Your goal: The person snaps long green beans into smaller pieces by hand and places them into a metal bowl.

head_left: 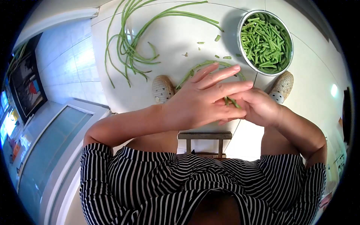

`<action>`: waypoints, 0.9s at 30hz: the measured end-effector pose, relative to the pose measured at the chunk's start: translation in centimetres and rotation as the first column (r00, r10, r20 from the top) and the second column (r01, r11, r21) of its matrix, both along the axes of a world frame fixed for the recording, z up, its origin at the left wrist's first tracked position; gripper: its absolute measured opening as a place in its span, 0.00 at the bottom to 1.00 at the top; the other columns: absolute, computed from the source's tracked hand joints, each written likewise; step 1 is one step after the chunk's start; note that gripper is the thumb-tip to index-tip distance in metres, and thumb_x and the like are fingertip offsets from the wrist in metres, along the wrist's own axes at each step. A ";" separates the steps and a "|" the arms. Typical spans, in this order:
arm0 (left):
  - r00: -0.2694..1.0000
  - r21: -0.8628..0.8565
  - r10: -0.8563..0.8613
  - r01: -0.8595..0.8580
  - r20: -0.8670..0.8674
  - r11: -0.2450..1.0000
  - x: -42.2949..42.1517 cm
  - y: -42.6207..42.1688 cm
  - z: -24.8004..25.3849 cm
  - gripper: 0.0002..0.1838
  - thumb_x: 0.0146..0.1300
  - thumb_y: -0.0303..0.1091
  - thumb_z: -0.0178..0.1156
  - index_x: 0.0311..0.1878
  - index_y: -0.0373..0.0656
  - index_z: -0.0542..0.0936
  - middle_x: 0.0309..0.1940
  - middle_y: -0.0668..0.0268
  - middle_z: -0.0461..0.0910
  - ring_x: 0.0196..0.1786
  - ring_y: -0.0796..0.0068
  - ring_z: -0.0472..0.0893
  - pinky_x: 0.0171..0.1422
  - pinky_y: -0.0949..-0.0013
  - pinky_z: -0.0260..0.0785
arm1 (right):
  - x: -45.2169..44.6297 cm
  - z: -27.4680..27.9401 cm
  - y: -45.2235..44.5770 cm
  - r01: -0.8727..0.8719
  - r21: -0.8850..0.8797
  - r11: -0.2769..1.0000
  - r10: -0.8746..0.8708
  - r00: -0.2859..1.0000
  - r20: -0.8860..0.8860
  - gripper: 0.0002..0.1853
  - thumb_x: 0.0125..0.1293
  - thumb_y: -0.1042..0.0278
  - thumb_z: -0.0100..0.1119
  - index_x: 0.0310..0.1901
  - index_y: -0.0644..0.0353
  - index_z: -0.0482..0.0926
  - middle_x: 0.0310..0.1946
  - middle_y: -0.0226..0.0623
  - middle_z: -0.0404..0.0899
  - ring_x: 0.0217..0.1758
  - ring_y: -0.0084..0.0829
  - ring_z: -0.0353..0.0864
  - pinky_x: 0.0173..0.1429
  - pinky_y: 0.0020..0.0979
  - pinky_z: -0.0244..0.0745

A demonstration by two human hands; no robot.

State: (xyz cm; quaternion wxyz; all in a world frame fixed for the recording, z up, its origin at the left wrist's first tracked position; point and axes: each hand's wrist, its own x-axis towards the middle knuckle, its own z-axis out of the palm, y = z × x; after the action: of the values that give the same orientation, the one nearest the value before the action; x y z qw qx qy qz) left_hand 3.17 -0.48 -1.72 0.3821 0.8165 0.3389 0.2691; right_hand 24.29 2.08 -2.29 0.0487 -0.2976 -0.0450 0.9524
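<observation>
Currently pinching yardlong bean (234, 102) in right hand (260, 107), beside spread-fingered left hand (210, 95) of unclear grip, near-left of steel bowl (286, 33); probably handling light, bendy, snappable, best gripping mid-length.

No readable text, numbers or signs appear.

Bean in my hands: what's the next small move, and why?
I'd probably snap off a short piece of the bean: green stem shows between your left hand and right hand, and the bowl beside your foot already holds many short pieces.
</observation>
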 end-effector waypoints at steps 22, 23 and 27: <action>0.550 -0.073 0.604 -0.771 -0.577 0.632 -18.6 12.1 -11.5 0.16 0.66 0.38 0.63 0.52 0.39 0.79 0.40 0.61 0.84 0.44 0.66 0.82 0.52 0.66 0.73 | 4.9 -1.4 3.3 -0.699 0.715 -0.011 -0.380 0.664 0.644 0.16 0.71 0.72 0.54 0.59 0.62 0.76 0.65 0.47 0.70 0.69 0.45 0.69 0.71 0.37 0.65; 0.647 -0.210 0.659 -0.756 -0.383 0.620 -19.0 12.1 -10.8 0.14 0.68 0.35 0.61 0.52 0.39 0.79 0.41 0.63 0.84 0.43 0.71 0.82 0.51 0.70 0.73 | 4.9 -1.3 3.4 -0.680 0.733 0.020 -0.362 0.679 0.639 0.16 0.71 0.72 0.54 0.58 0.62 0.76 0.65 0.47 0.71 0.69 0.45 0.69 0.71 0.36 0.65; 0.707 -0.377 0.706 -0.645 0.034 0.664 -16.5 10.6 -4.0 0.13 0.71 0.28 0.57 0.56 0.36 0.79 0.43 0.65 0.84 0.41 0.81 0.80 0.48 0.77 0.72 | 4.6 -1.3 3.7 -0.504 0.793 0.342 -0.316 0.733 0.603 0.18 0.72 0.71 0.53 0.62 0.61 0.73 0.63 0.43 0.73 0.68 0.39 0.70 0.69 0.34 0.67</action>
State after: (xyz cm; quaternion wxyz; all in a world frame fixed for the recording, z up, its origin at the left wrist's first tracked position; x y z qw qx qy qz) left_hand -13.36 10.11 -5.73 0.4167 0.5258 0.6237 0.4010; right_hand 28.90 5.83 -3.62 0.1283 -0.5310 -0.6125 0.5713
